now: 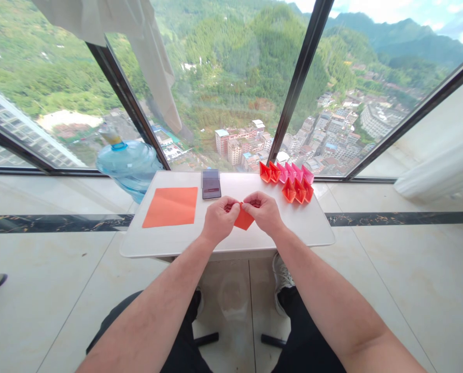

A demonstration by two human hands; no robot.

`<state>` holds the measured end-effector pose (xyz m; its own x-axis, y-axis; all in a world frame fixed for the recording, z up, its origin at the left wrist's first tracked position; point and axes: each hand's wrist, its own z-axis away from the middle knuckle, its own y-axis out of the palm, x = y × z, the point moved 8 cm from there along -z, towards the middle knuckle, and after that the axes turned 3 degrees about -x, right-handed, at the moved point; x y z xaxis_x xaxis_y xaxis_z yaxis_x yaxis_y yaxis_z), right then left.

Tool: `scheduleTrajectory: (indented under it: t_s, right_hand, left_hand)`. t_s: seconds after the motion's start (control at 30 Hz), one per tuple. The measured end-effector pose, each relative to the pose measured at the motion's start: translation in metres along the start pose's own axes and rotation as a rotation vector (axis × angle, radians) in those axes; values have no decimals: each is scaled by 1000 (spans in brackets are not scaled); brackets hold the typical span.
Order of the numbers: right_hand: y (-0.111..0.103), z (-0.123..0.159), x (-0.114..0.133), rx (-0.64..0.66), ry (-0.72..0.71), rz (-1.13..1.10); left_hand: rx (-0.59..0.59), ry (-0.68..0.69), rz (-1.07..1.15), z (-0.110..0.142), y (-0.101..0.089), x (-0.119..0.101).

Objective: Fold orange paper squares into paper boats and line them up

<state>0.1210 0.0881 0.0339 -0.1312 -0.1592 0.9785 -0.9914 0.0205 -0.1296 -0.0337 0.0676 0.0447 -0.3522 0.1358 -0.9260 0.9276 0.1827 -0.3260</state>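
From here the folded shapes (299,194) look done, left hand (220,218) and right hand (266,212) pinching part-folded paper (244,219), one flat sheet (170,207) remaining.

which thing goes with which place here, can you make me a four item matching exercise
1. flat square orange paper sheet
2. small folded red-orange paper
3. dark rectangular phone
4. red and pink folded paper shapes

A. pinched between left hand and right hand
B. far right part of the white rectangular table
C. left part of the table
D. by the far edge, just right of the sheet

Pairs: 1-C, 2-A, 3-D, 4-B
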Motion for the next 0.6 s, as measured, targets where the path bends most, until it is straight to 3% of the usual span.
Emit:
scheduleTrajectory:
  t_s: [0.23,0.6]
  right_hand:
    - [2,0,1,6,-22,-66]
    - [2,1,0,2,-23,-33]
  left_hand:
    - [6,-68,82,-4,0,6]
    - [5,-59,53,-4,0,6]
